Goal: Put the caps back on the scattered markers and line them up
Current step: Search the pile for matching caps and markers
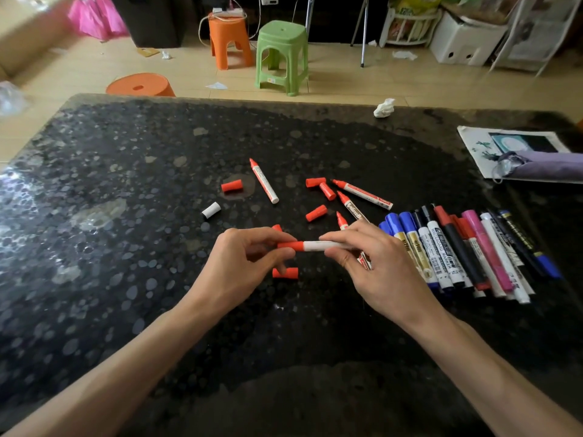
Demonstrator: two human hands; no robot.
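Note:
My left hand [249,263] pinches a red cap [291,246] that sits on the end of a white marker [321,245], whose barrel my right hand [375,266] grips. Both hover just above the black table [94,247]. Loose red caps lie around: one [232,186] at left, two [315,182] [327,191] together, one [316,212] in the middle, one [285,273] under my left hand. A white cap [211,210] lies further left. Uncapped red markers [264,181] [362,190] [350,207] rest beyond my hands. A row of capped markers [457,250] lies at right.
A crumpled tissue [384,107] sits near the table's far edge. A paper sheet [514,143] and a purple pouch [542,165] lie at the far right. Orange stools [230,42] [142,85] and a green stool [281,55] stand on the floor beyond.

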